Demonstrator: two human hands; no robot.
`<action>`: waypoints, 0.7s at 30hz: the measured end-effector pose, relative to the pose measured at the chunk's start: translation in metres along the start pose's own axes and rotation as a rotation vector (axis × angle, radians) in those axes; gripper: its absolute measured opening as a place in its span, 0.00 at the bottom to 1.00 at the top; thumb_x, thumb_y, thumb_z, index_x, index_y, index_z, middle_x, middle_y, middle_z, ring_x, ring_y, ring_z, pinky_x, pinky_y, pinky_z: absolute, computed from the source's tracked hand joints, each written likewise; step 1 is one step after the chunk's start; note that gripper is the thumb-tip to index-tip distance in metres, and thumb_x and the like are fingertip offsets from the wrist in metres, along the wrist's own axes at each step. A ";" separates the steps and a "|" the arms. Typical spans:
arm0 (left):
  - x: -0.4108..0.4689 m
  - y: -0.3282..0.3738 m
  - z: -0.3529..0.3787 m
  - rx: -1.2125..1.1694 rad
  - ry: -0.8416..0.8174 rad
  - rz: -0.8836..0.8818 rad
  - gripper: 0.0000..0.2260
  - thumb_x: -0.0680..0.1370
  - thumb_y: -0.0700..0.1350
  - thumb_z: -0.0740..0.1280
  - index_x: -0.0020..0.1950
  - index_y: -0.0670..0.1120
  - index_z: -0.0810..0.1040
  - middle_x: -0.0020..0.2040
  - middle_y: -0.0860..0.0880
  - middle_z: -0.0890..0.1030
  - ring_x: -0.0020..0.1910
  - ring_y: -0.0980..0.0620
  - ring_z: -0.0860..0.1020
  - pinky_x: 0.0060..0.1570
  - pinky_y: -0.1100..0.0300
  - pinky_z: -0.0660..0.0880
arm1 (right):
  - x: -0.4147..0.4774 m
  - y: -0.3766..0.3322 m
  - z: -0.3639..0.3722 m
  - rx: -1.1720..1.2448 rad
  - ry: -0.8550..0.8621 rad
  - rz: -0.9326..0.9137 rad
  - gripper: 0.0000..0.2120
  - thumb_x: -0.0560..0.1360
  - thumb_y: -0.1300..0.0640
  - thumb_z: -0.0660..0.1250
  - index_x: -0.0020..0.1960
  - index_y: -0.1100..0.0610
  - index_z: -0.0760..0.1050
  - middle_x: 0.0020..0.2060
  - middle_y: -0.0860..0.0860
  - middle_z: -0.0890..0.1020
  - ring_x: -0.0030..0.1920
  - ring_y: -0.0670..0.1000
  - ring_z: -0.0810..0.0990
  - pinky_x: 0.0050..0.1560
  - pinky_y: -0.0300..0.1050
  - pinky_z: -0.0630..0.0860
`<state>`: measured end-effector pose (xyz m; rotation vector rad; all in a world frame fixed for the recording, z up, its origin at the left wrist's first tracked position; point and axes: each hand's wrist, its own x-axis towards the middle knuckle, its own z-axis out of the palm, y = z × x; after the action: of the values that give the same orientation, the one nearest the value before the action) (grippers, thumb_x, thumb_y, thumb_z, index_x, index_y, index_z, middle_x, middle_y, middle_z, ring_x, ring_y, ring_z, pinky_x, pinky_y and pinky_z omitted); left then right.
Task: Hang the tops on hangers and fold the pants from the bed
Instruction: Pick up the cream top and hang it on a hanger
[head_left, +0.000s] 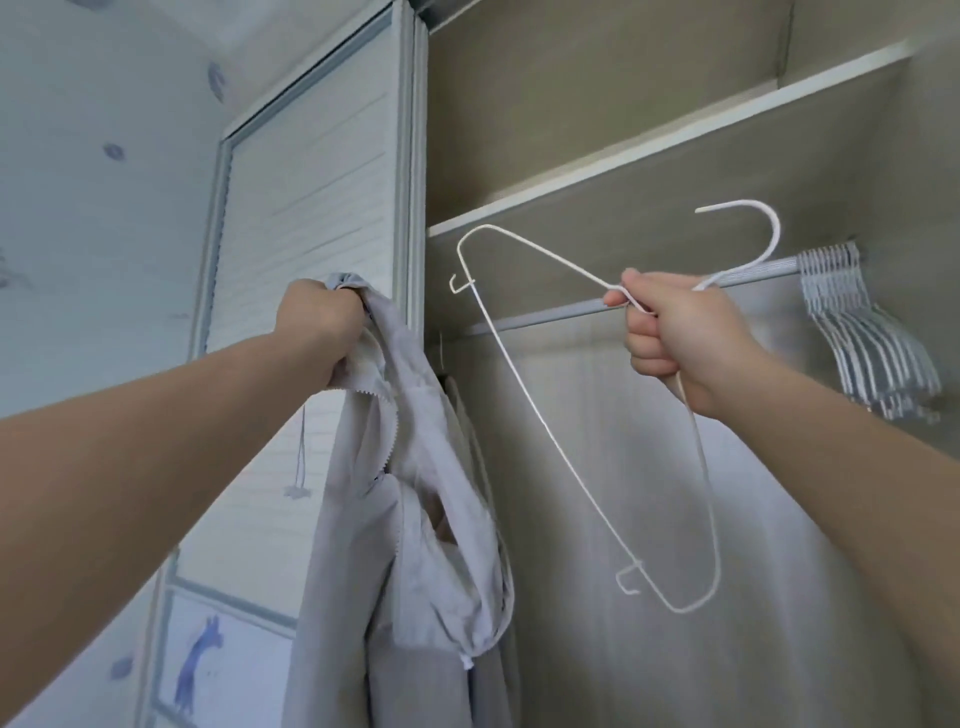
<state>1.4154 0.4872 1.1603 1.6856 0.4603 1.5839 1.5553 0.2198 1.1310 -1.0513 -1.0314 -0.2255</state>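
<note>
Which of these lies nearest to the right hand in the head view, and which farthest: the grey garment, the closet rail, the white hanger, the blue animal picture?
1. White hanger: gripped in the right hand itself.
2. Closet rail: just behind the fingers.
3. Grey garment: to the left, held by the left hand.
4. Blue animal picture: far lower left, on the wall.

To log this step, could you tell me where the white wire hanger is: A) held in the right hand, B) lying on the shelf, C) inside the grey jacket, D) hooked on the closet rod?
A: the right hand grips the white wire hanger by its neck, off the closet rod.
</note>
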 end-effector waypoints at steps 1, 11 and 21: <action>-0.001 0.007 -0.016 0.039 0.033 0.004 0.07 0.81 0.42 0.60 0.50 0.42 0.77 0.44 0.44 0.78 0.47 0.43 0.76 0.45 0.56 0.70 | -0.006 -0.009 0.009 0.026 -0.038 -0.015 0.13 0.84 0.55 0.59 0.45 0.60 0.74 0.20 0.45 0.60 0.19 0.43 0.54 0.21 0.31 0.51; -0.072 0.079 -0.214 0.439 0.395 0.047 0.09 0.80 0.40 0.59 0.41 0.42 0.74 0.38 0.45 0.74 0.43 0.43 0.74 0.45 0.56 0.69 | -0.094 -0.070 0.091 0.308 -0.424 -0.083 0.13 0.82 0.56 0.62 0.43 0.61 0.77 0.23 0.48 0.59 0.20 0.45 0.55 0.21 0.31 0.52; -0.208 0.180 -0.413 0.800 0.655 -0.044 0.09 0.78 0.39 0.60 0.38 0.44 0.72 0.36 0.46 0.74 0.36 0.46 0.73 0.36 0.59 0.68 | -0.222 -0.128 0.203 0.644 -0.814 0.012 0.14 0.82 0.55 0.63 0.41 0.59 0.79 0.24 0.49 0.59 0.21 0.45 0.54 0.23 0.31 0.54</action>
<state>0.9433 0.3392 1.1242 1.6037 1.6206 2.0560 1.2390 0.2491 1.0542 -0.5366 -1.6723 0.5681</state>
